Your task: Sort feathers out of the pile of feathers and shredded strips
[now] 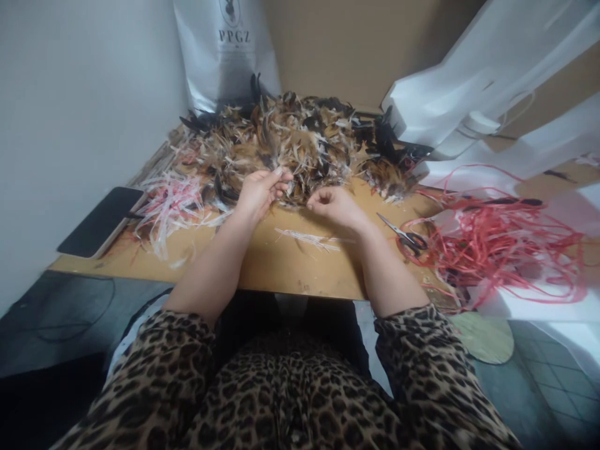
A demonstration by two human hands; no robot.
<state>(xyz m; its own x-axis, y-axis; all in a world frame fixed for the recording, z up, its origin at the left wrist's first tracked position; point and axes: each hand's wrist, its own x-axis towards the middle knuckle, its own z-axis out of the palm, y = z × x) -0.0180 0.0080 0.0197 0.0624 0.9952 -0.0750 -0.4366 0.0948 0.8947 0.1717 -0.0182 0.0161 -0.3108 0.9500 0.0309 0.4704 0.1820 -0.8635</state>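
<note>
A big heap of brown, black and white feathers covers the back of a low wooden table. My left hand is at the heap's front edge, its fingers pinched on a few feathers. My right hand is curled into a loose fist just right of it, fingertips at the heap's edge; what it grips is too small to make out. A thin pale feather strip lies on the bare wood in front of both hands.
Scissors lie right of my right hand, beside a tangle of red string. Pink and white shreds and a black phone sit at the left. A white bag stands behind; white sheets hang at the right.
</note>
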